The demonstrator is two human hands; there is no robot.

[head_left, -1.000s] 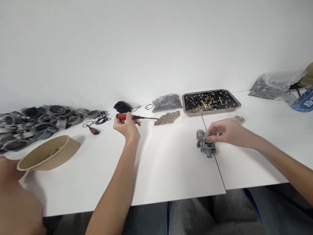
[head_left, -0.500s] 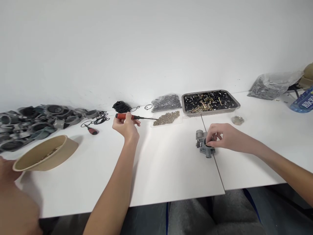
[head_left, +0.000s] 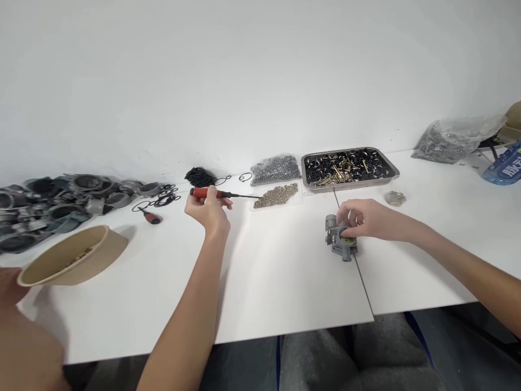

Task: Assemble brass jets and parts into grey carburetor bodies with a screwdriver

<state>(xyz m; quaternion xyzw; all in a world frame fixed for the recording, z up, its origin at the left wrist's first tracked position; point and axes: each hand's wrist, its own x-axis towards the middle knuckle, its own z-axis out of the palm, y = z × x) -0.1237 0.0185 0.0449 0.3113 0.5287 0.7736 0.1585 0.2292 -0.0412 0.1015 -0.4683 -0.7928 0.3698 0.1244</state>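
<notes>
My left hand [head_left: 209,213] is closed round the red-and-black handle of a screwdriver [head_left: 207,193]. The screwdriver's thin shaft points right, its tip at the edge of small brass-coloured screws [head_left: 277,196] in a shallow clear tray [head_left: 293,202]. To the right, a grey metal throttle body [head_left: 341,251] stands on the table with its round bore facing up. My right hand [head_left: 360,217] grips its upper part, thumb at the bore and index finger at the far rim. A brass-coloured disc [head_left: 347,240] shows inside the bore, partly under the thumb.
A metal tray [head_left: 350,188] of black clips and brass bolts stands behind. Left are a heap of grey housings [head_left: 65,203], black rubber rings [head_left: 199,177], a second screwdriver [head_left: 151,218] and a beige bowl [head_left: 109,247], held by another person's hand [head_left: 12,285]. A small clear bag [head_left: 394,198] lies right.
My right hand has shifted slightly up and left over the throttle body, and more of the brass-coloured disc shows in the bore. My left hand stays almost still with the screwdriver.
</notes>
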